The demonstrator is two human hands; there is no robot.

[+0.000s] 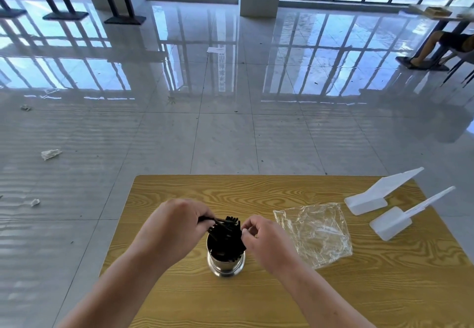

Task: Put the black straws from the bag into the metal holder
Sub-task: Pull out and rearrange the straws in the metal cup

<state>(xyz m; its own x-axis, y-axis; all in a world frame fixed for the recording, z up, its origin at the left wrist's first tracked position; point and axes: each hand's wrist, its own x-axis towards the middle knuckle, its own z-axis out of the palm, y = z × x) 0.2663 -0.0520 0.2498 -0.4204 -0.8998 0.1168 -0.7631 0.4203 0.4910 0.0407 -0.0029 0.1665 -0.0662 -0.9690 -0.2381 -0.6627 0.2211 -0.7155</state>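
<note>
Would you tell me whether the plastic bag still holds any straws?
Empty: the plastic bag lies flat, clear, nothing black inside.

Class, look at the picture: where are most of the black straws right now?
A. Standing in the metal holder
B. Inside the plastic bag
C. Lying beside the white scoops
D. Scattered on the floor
A: the black straws stand bunched in the metal holder, while the plastic bag lies flat and looks empty.

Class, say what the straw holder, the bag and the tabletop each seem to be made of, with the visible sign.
Holder: polished metal, probably steel; its wall mirrors the table.
Bag: thin clear plastic; crinkled, glinting, see-through.
Tabletop: wood or wood-look laminate; bold yellow grain, smooth finish.
</note>
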